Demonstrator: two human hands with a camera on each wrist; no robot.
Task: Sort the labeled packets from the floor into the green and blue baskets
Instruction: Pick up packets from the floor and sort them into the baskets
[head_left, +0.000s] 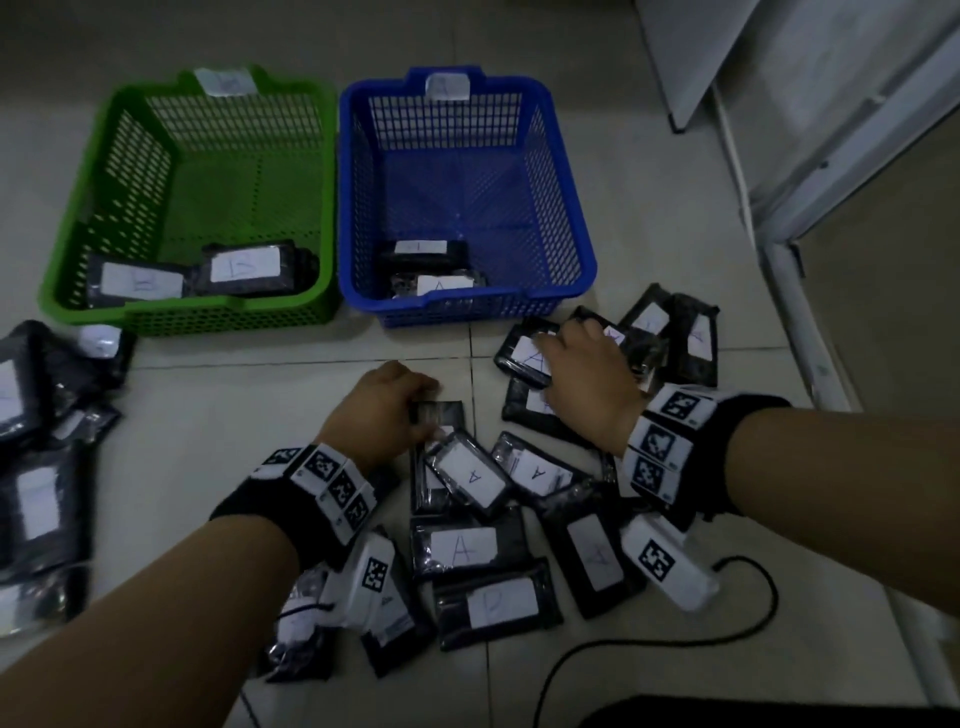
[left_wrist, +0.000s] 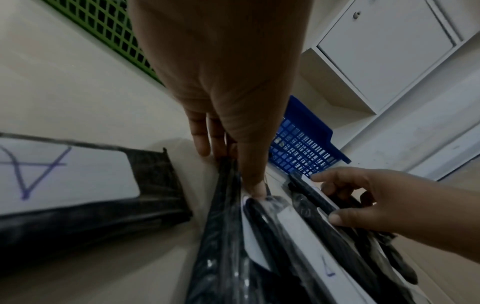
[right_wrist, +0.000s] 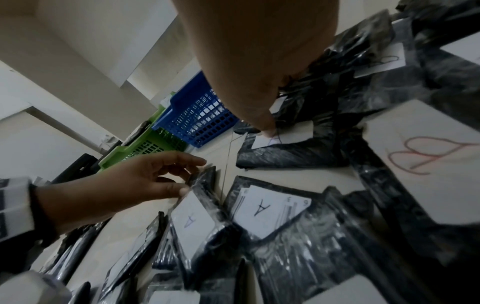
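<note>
Packets (head_left: 470, 475) lie heaped on the pale tiled floor (head_left: 234, 405) before the green basket (head_left: 328, 208) and blue basket (head_left: 575, 208), each holding two. A white cabinet (head_left: 831, 130) stands at right, and a black cable (head_left: 623, 643) trails nearby. The left hand (head_left: 382, 410) pinches a dark packet (head_left: 441, 415) by its edge; the right hand (head_left: 587, 384) curls round an A packet (head_left: 524, 358).

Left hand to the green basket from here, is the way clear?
Probably yes: only bare floor lies between the left hand, holding a packet, and the green basket, whose top is open.

Black packets (head_left: 470, 475) scattered — green basket (head_left: 223, 314), blue basket (head_left: 457, 309) beyond
</note>
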